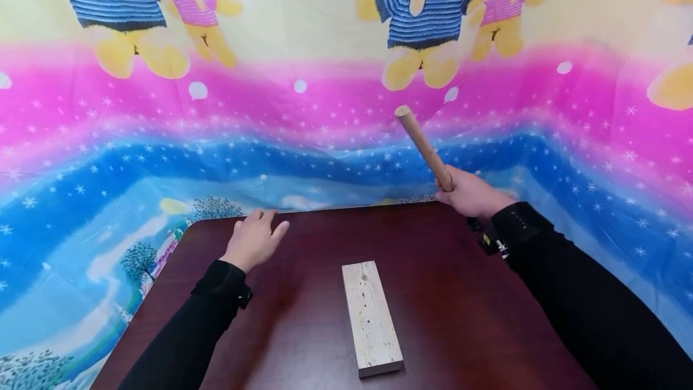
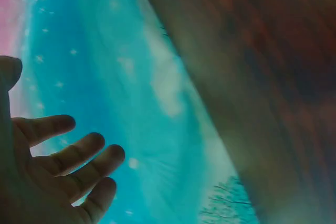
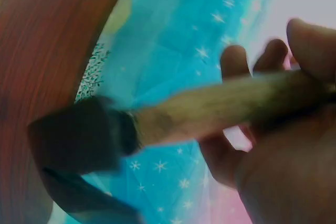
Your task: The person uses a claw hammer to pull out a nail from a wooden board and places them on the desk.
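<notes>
My right hand (image 1: 473,191) grips the wooden handle of a hammer (image 3: 191,111) and holds it raised above the table's far right part. In the right wrist view its dark head shows a blocky end and a curved, claw-like part, somewhat blurred. The head view shows only the handle, slanting up and left, with the hammer's head hidden. My left hand (image 1: 254,239) hovers over the far left of the table, fingers spread and holding nothing. Between the hands, nearer to me, a pale wooden block (image 1: 370,318) lies flat, with several small dark marks along its top.
The dark red-brown table (image 1: 303,318) has a rounded far left corner. Behind and beside it hangs a printed cloth (image 1: 325,107) with bears and snowflakes, close to the table's far edge. Black sleeves cover both arms.
</notes>
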Demonstrator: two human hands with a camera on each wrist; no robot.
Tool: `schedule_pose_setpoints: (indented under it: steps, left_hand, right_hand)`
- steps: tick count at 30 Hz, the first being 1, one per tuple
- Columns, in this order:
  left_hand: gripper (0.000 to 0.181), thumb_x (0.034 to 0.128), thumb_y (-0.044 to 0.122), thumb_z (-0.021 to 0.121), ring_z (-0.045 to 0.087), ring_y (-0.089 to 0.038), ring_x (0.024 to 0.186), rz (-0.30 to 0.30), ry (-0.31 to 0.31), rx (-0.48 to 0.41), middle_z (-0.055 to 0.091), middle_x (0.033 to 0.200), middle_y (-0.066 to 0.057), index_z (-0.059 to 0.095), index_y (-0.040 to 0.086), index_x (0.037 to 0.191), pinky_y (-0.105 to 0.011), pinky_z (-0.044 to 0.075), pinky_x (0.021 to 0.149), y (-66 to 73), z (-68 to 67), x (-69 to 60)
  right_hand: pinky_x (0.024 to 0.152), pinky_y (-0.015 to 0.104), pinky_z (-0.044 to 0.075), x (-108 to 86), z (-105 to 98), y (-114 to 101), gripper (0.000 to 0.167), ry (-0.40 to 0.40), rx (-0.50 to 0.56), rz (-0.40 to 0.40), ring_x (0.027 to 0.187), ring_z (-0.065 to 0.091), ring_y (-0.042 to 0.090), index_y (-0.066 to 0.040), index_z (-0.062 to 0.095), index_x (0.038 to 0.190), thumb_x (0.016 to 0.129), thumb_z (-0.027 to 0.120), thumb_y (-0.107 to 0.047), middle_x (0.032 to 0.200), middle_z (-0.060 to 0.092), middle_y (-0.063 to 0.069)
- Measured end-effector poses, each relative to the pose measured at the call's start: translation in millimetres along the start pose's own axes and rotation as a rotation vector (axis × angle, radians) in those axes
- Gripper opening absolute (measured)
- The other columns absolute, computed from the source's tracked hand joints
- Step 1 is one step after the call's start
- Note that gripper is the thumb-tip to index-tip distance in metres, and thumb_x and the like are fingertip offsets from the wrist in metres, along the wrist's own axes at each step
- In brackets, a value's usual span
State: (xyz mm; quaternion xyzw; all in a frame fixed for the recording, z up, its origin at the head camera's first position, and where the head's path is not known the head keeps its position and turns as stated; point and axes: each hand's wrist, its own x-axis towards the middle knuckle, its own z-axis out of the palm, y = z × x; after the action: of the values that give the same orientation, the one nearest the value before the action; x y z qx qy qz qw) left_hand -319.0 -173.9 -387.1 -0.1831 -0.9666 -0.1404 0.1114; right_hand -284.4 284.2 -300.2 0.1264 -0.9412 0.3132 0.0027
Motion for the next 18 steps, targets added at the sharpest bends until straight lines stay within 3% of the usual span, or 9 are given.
schedule_pose_setpoints:
  steps: [5, 13, 16, 18]
  left_hand:
    - [0.066, 0.1064, 0.05, 0.038, 0.044, -0.046, 0.127, -0.04, -0.035, -0.008, 0.041, 0.142, -0.03, 0.042, -0.002, 0.147, -0.062, 0.028, 0.103, -14.7, 10.3, -8.4]
    - [0.063, 0.1069, 0.046, 0.041, 0.049, -0.046, 0.121, -0.065, -0.06, -0.01, 0.042, 0.139, -0.03, 0.043, -0.003, 0.146, -0.063, 0.03, 0.099, -17.6, 15.2, -11.7]
    - [0.063, 0.1069, 0.046, 0.041, 0.049, -0.046, 0.121, -0.069, -0.06, -0.013, 0.042, 0.139, -0.03, 0.043, -0.002, 0.147, -0.063, 0.029, 0.1, -17.7, 16.8, -13.2]
    - [0.063, 0.1068, 0.047, 0.04, 0.049, -0.046, 0.12, -0.07, -0.061, -0.016, 0.042, 0.139, -0.029, 0.043, -0.002, 0.147, -0.063, 0.029, 0.099, -17.9, 18.5, -13.6]
  right_hand:
    - [0.063, 0.039, 0.042, -7.7, -16, -5, 0.014, -0.109, 0.026, 0.014, 0.067, 0.051, 0.024, -0.008, 0.054, 0.108, 0.101, 0.062, -0.018, 0.084, 0.054, 0.011]
    - [0.085, 0.048, 0.042, -9.0, -23, -4, 0.014, -0.125, -0.069, -0.052, 0.094, 0.058, 0.027, -0.011, 0.065, 0.11, 0.096, 0.068, -0.013, 0.098, 0.063, 0.009]
    - [0.086, 0.048, 0.05, -10.5, -23, -4, 0.019, -0.139, 0.002, -0.028, 0.103, 0.062, 0.03, -0.009, 0.066, 0.115, 0.096, 0.067, -0.008, 0.111, 0.064, 0.013]
    - [0.085, 0.046, 0.054, -11.4, -22, -5, 0.021, -0.158, 0.109, -0.003, 0.106, 0.063, 0.034, -0.005, 0.065, 0.116, 0.096, 0.066, -0.003, 0.116, 0.062, 0.019]
